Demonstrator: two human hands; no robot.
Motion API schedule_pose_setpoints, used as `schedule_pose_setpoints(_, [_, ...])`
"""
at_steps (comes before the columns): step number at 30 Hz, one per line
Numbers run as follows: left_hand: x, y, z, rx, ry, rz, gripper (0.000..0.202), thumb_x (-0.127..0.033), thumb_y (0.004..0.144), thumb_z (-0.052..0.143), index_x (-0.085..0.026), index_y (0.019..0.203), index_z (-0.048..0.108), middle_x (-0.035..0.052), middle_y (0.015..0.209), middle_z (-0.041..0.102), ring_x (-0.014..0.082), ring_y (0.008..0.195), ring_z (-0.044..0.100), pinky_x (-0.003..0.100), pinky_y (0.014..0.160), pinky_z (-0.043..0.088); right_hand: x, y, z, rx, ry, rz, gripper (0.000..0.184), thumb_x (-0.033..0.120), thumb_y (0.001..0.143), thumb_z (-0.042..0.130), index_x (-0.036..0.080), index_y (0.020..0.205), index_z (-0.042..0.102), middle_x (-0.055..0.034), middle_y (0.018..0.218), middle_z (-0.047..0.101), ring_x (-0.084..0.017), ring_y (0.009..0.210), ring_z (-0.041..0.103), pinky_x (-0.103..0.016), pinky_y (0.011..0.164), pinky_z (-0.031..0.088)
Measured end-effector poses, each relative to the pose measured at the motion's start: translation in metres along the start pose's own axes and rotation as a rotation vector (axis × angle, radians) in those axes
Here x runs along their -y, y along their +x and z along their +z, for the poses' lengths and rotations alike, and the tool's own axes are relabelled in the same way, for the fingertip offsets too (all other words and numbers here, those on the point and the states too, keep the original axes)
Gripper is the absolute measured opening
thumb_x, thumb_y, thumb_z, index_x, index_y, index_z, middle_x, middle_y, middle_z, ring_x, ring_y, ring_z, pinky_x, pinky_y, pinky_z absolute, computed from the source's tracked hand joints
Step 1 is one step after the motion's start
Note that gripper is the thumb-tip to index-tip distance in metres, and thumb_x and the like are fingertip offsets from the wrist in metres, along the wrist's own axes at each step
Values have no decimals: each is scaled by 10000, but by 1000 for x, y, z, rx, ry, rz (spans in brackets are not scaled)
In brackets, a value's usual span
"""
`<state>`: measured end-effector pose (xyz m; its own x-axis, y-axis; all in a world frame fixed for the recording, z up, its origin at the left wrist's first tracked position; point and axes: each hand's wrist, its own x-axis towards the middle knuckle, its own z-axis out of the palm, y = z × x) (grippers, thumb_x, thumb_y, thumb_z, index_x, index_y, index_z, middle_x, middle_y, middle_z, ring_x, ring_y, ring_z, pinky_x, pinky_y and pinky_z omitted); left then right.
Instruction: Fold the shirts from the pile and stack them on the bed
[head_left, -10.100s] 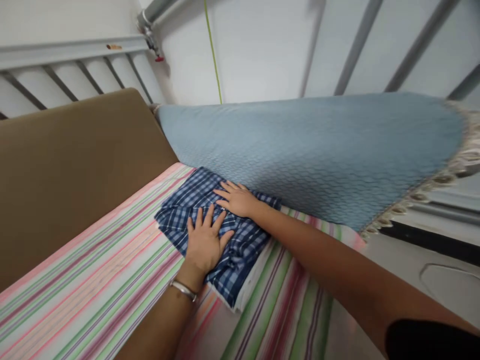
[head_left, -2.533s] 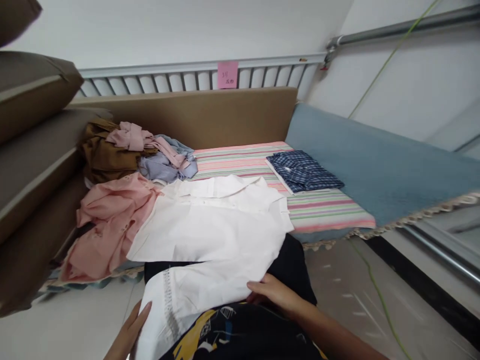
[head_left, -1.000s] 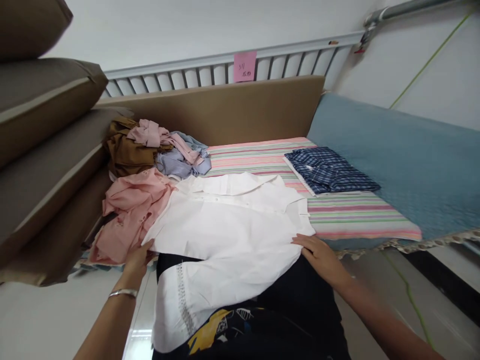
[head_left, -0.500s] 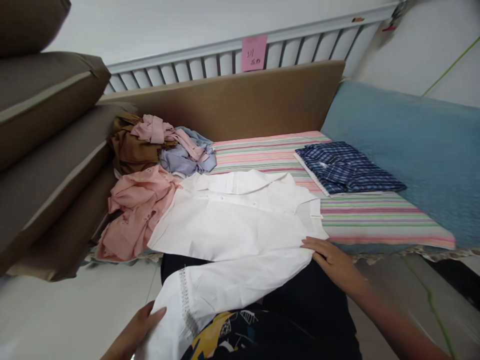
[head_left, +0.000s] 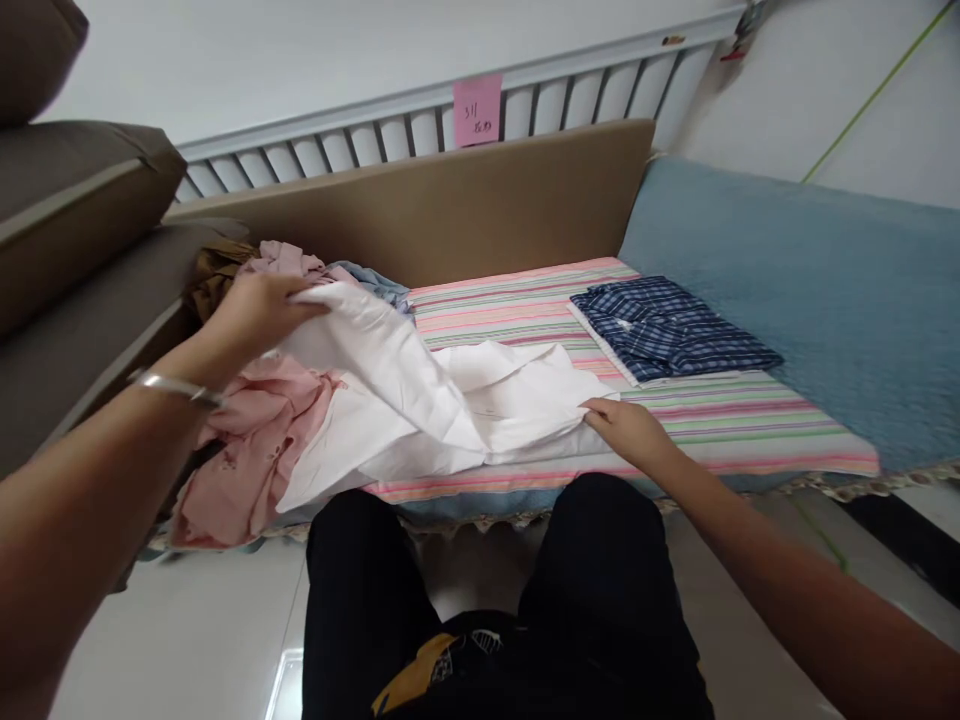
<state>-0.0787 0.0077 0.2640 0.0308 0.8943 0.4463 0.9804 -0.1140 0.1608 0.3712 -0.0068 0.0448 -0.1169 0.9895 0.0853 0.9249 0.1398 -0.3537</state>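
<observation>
Left grip (head_left: 266, 308), right grip (head_left: 628, 430), draped, creased white shirt (head_left: 431, 400)

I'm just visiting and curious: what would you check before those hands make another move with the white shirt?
1. Left hand has a grip: ok, it holds up part of the white shirt.
2. Right hand has a grip: ok, it pinches the shirt's edge, lower than the left hand.
3. Shirt lying flat: not ok, part is raised and there are creases.
4. Shirt free of the pink garment: cannot tell, they meet in the view but contact is unclear.
5. Plaid garment folded: ok, it lies folded on the striped sheet.
</observation>
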Motion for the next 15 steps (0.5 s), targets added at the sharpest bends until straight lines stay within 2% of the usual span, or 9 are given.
schedule_pose_setpoints(2, [-28, 41, 19, 58, 109, 178, 776, -588, 783, 318, 129, 874, 601, 55, 883, 641, 212, 993, 575, 343, 853, 360, 1, 17, 1, 24, -46, 24, 308, 307, 831, 431, 218, 956, 698, -47, 935, 718, -215, 853, 627, -264, 674, 410])
schedule_pose_setpoints(4, [-51, 66, 45, 71, 149, 230, 769, -542, 826, 258, 154, 899, 577, 104, 979, 624, 269, 1107, 515, 402, 897, 317, 1, 28, 4, 61, -76, 53, 297, 311, 832, 439, 214, 927, 703, -53, 928, 716, -209, 847, 622, -258, 658, 398])
schedule_pose_setpoints(5, [-59, 73, 60, 58, 155, 222, 699, -507, 843, 323, 133, 956, 579, 125, 1050, 613, 296, 1160, 477, 444, 930, 286, 0, 31, 7, 84, -84, 67, 291, 311, 832, 443, 213, 914, 704, -54, 924, 715, -206, 840, 620, -257, 650, 392])
schedule_pose_setpoints(7, [-69, 74, 87, 13, 133, 174, 524, -391, 816, 548, 21, 1139, 560, 163, 1249, 538, 343, 1259, 381, 525, 986, 216, -4, 33, 14, 136, -90, 100, 277, 301, 830, 449, 209, 883, 705, -57, 906, 712, -199, 818, 615, -255, 633, 378])
schedule_pose_setpoints(9, [-65, 58, 109, -23, 70, 136, 624, -280, 733, 695, -119, 1294, 474, 163, 1418, 393, 364, 1324, 287, 566, 1023, 178, -10, 30, 23, 178, -77, 130, 265, 290, 830, 448, 196, 826, 696, -56, 858, 706, -189, 782, 607, -250, 608, 361])
schedule_pose_setpoints(11, [-45, 24, 123, -39, -14, 126, 682, -259, 722, 702, -178, 1339, 421, 143, 1471, 323, 350, 1349, 253, 552, 1057, 178, -17, 26, 32, 185, -44, 153, 272, 307, 837, 438, 188, 749, 667, -47, 779, 690, -175, 722, 594, -243, 574, 338])
schedule_pose_setpoints(13, [-11, -24, 129, -58, -127, 92, 557, -270, 766, 637, -188, 1291, 471, 117, 1441, 379, 303, 1331, 306, 483, 1086, 205, -23, 22, 39, 162, -5, 158, 295, 348, 841, 434, 190, 680, 624, -31, 701, 663, -163, 659, 573, -241, 545, 317])
schedule_pose_setpoints(14, [9, -52, 129, -51, -204, 28, 509, -285, 765, 626, -172, 1247, 507, 124, 1398, 433, 291, 1308, 345, 450, 1090, 227, -26, 21, 41, 147, 15, 154, 298, 363, 835, 439, 193, 654, 604, -25, 673, 651, -160, 636, 563, -242, 538, 313])
schedule_pose_setpoints(15, [30, -81, 129, -42, -287, -99, 464, -301, 760, 620, -162, 1196, 542, 128, 1337, 493, 286, 1277, 385, 429, 1086, 250, -28, 19, 41, 130, 37, 143, 298, 370, 827, 443, 195, 634, 587, -20, 652, 640, -159, 622, 556, -243, 536, 313])
